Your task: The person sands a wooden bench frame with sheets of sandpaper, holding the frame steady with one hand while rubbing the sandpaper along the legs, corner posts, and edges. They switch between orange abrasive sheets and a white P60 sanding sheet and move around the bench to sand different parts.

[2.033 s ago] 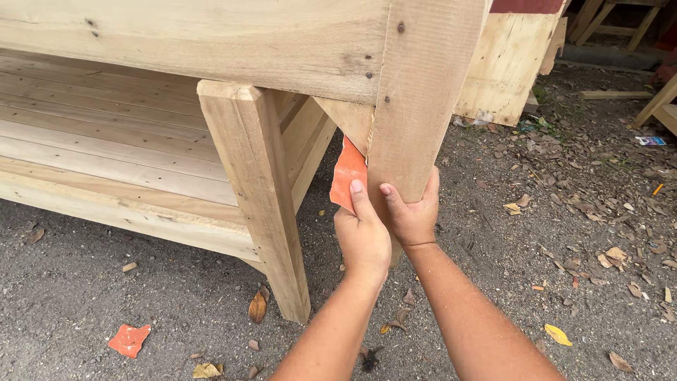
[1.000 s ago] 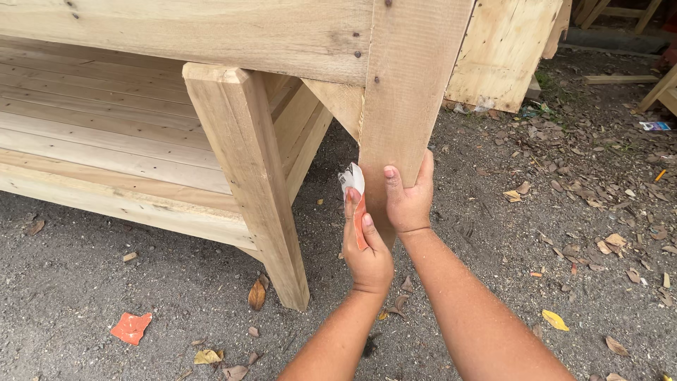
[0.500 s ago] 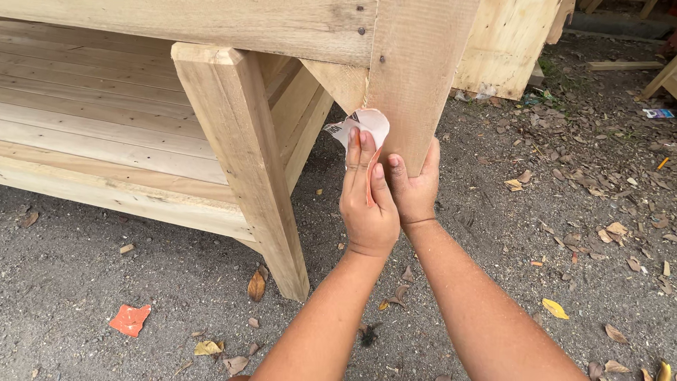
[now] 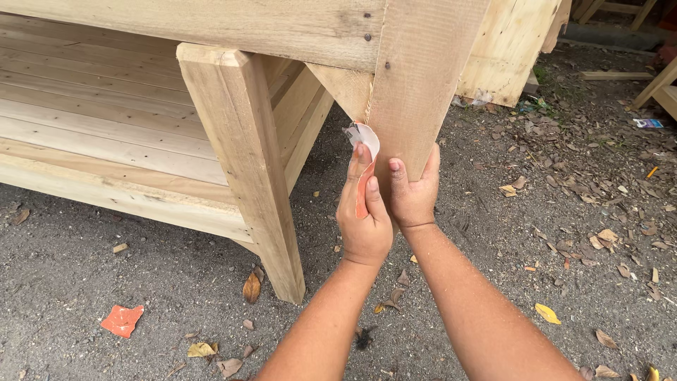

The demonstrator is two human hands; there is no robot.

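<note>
We work at a large unfinished wooden table frame [image 4: 211, 28], its slatted lower shelf [image 4: 92, 120] stretching away to the left of our hands with nothing lying on it. A square table leg [image 4: 243, 169] stands on the gravel ground [image 4: 564, 233] just left of our grip, and open gravel runs between that leg and the one we hold, scattered with dry leaves. The near corner leg [image 4: 423, 77] hangs above the ground, its lower end free. Our right hand [image 4: 415, 194] clasps that lower end, thumb and fingers wrapped around the wood. Our left hand [image 4: 363, 215], just beside it, presses a folded sheet of orange sandpaper [image 4: 365, 159] against the leg's left edge, fingers closed flat over it. A torn orange scrap [image 4: 122, 319] lies on the gravel well below and left of the grip.
</note>
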